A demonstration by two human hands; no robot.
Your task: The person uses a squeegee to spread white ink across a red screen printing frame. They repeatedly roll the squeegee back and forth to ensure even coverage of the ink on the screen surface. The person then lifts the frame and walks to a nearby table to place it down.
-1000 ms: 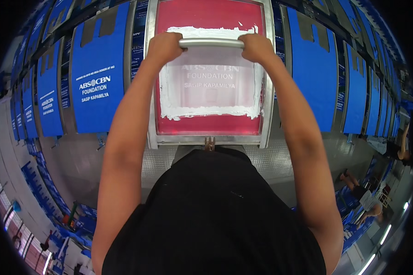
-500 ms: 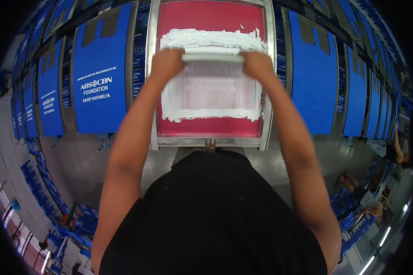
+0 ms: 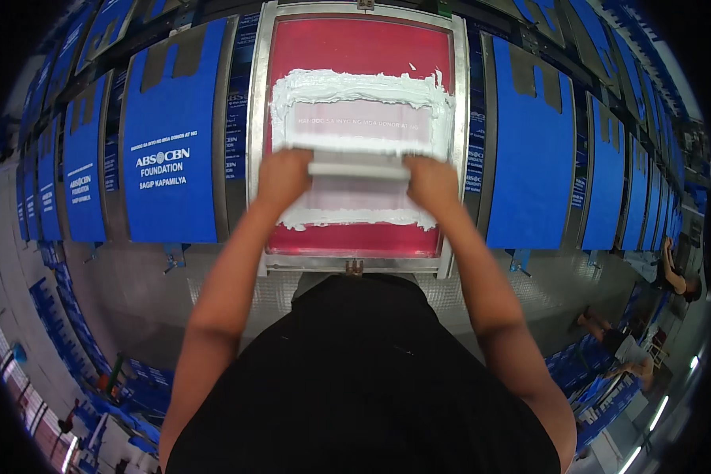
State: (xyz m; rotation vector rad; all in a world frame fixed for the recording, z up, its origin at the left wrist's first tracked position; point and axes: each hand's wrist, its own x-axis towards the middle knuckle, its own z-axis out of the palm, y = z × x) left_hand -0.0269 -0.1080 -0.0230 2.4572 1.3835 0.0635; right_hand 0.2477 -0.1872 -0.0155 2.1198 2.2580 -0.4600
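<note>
A screen-printing frame [image 3: 257, 142] with metal sides lies before me, its mesh red [image 3: 355, 43] around a pale printing area. Both my hands grip a white squeegee [image 3: 359, 168] that spans the middle of the mesh. My left hand [image 3: 286, 178] is closed round its left end, my right hand [image 3: 429, 183] round its right end. Thick white ink [image 3: 347, 87] forms a ridge along the far side of the pale area, with more streaks down the sides and along the near edge. Pale lettering shows through the mesh beyond the squeegee. My hands are slightly blurred.
Blue fabric panels on boards stand in a row at both sides; the nearest left panel [image 3: 174, 103] bears white print, the nearest right panel [image 3: 529, 150] shows none. Small metal clamps [image 3: 520, 261] hang below the boards. Other people [image 3: 675, 276] are at the far right.
The squeegee has moved toward me across the mesh with both hands on it. Lettering beyond it is now uncovered. The view has shifted slightly.
</note>
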